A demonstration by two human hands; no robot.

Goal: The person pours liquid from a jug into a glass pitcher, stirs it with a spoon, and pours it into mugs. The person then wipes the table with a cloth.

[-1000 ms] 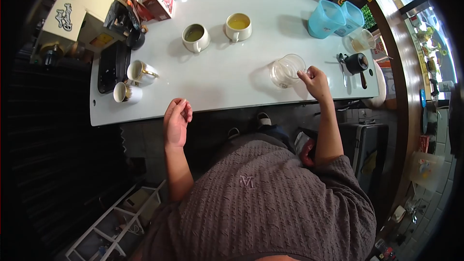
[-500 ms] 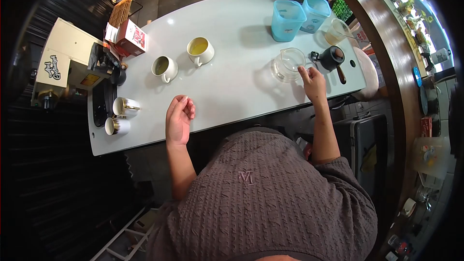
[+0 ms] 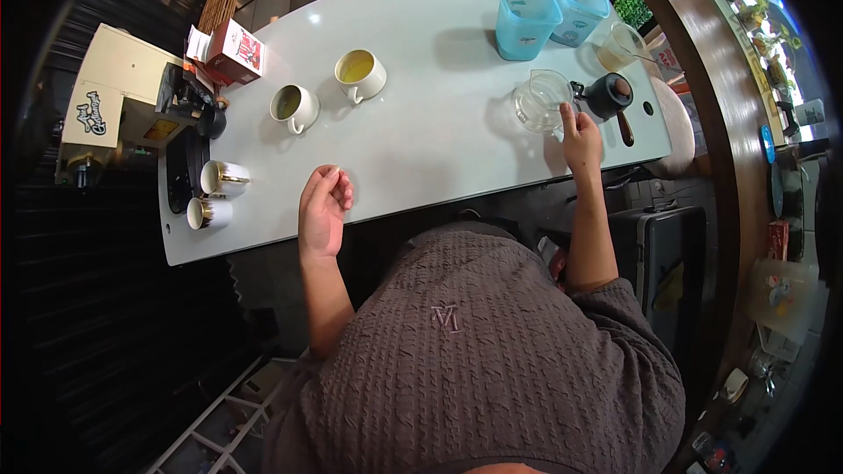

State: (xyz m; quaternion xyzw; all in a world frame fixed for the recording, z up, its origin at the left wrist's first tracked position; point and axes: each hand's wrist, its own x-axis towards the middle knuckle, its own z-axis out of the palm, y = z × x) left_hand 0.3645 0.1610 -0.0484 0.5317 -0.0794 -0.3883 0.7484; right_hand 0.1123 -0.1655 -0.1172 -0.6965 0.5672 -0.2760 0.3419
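Note:
My right hand (image 3: 583,142) is closed on the handle side of a clear glass jug (image 3: 536,98), which is at the right part of the table. My fingers partly cover the handle. Just right of the jug is a black lidded pot with a wooden side handle (image 3: 608,96). Over the table's front edge, my left hand (image 3: 325,209) is loosely curled, thumb against fingers, with nothing visible in it. Beyond it stand a white cup with dark liquid (image 3: 297,111) and a white cup with yellow liquid (image 3: 362,79).
Two blue plastic containers (image 3: 527,31) and a clear container with a spoon (image 3: 619,46) stand at the back right. At the left are two gold-patterned mugs (image 3: 225,179), a red and white box (image 3: 235,51) and a cream machine (image 3: 110,96). The white table (image 3: 421,140) has a rounded far edge.
My right hand and the glass jug have moved right, closer to the black pot. My left hand stays curled in nearly the same place. The view has shifted slightly.

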